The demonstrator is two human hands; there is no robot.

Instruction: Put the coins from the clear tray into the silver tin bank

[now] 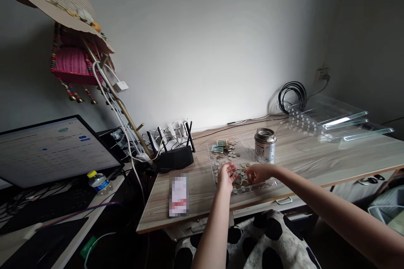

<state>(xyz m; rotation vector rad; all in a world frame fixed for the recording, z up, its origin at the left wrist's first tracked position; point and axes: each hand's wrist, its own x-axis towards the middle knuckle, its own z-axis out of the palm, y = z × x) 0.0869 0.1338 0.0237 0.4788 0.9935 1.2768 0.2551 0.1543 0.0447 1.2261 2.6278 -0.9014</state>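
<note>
Many coins [237, 155] lie spread on a clear plastic tray [213, 181] on the wooden desk. My left hand [227, 175] hovers over the coins at the tray's near left, palm turned inward and fingers loosely apart. Facing it, my right hand [257, 173] is low at the coins with its fingers curled together; whatever they hold is hidden. Two small banknotes, one greenish [217, 149] and one brownish [222, 143], rest at the back of the tray. Just behind my right hand stands an open metal tin [265, 147] with a printed label and a wire handle.
A black router [175, 158] and white cables stand left of the tray, near a blurred-out flat item [179, 196]. Clear acrylic panels [328, 119] and a coiled black cable [292, 96] are at the back right. A laptop [57, 147] and a bottle [99, 182] occupy the left desk.
</note>
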